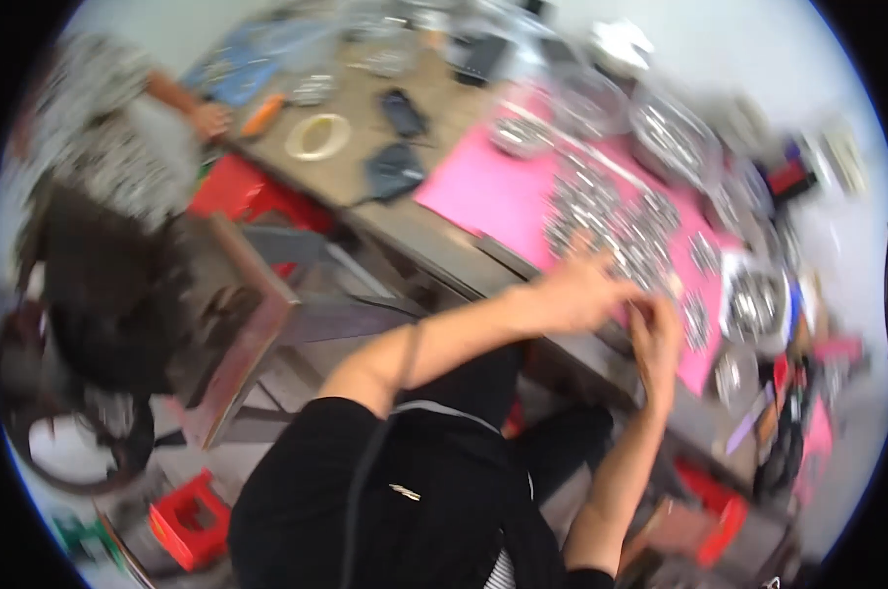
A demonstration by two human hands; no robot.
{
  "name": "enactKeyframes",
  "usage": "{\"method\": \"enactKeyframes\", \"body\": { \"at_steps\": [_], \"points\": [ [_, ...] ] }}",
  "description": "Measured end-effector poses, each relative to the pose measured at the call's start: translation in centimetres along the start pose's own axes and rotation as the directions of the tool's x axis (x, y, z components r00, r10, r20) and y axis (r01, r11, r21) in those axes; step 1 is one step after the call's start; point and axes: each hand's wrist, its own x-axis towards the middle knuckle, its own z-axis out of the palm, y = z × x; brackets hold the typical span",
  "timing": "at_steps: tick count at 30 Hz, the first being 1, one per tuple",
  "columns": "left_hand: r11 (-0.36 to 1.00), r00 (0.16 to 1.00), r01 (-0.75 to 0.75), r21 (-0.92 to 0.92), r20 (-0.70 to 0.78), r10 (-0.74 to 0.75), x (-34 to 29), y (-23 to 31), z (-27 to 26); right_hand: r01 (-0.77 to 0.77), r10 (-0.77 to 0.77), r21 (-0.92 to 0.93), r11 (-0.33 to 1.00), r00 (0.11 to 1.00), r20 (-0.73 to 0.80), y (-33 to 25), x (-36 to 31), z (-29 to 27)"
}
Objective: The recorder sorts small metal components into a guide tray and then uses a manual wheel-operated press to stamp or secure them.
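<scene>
While both hands are meeting right of centre, fingers blurred beyond telling their grip, small metal rings are looking light, stiff, slippery, best pinched by rims.

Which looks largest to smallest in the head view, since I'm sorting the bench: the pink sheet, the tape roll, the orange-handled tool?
1. pink sheet, by far the largest.
2. tape roll, a pale ring.
3. orange-handled tool, slightly smaller than the tape roll; blur makes these two close.
</scene>
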Motion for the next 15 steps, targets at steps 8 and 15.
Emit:
{"method": "enactKeyframes", "body": {
  "at_steps": [8,15],
  "points": [
    [0.998,0.988,0.047,-0.046,-0.147,-0.053,0.8,-1.7,0.2,-0.124,0.127,0.033,0.992,0.987,-0.098,-0.4,-0.8,-1.6],
    [0.998,0.997,-0.043,0.051,-0.069,0.046,2.3,-1.3,2.2,-0.081,0.082,0.017,0.997,0.993,-0.085,-0.5,-1.2,-1.3]
  ]
}}
